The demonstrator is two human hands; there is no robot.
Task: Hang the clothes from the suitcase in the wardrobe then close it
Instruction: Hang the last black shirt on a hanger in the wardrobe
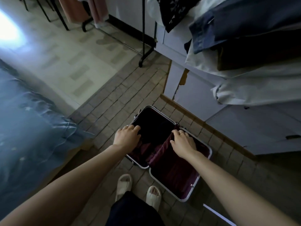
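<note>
Maroon-lined suitcase [171,154], metal-framed, lay open flat on the tiled floor [114,101], both halves showing dark interiors. Left hand [126,136] rested on the far half's near edge, fingers curled over the rim. Right hand [182,142], fingers bent, pinched the maroon lining [164,149] at the hinge. Folded clothes [244,30] were stacked on a white surface at upper right. Pale slippers [123,183] stood just beside the suitcase. Blue bedding [24,128] lay at left.

Home bedroom: bed [32,128]; clothes rail [143,30]; tiled floor [130,88].
</note>
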